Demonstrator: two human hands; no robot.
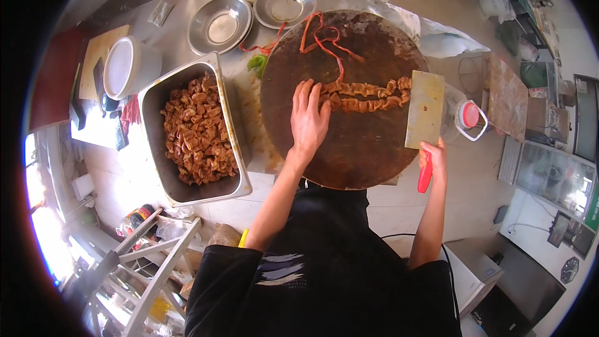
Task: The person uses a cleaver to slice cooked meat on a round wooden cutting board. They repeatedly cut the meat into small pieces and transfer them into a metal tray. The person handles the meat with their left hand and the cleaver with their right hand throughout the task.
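Two brown, ruffled strips of what looks like cooked intestine (365, 105) lie side by side across the round wooden chopping board (359, 150). At their left end rests my left hand (310, 118), its fingers stretched out and touching the strips. A cleaver (425, 109) with a broad blade and a red handle is in my right hand (433, 159), fingers wrapped round the handle. Its blade stands at the right end of the strips, near the board's right edge. A red string (334, 47) trails over the far part of the board and meets the strips.
To the left, a deep metal tray (148, 143) holds many brown cut pieces. Two metal bowls (219, 25) stand on the table behind it, with a white lidded tub (125, 68) farther left. A clear jug with a red cap (468, 113) is just right of the cleaver.
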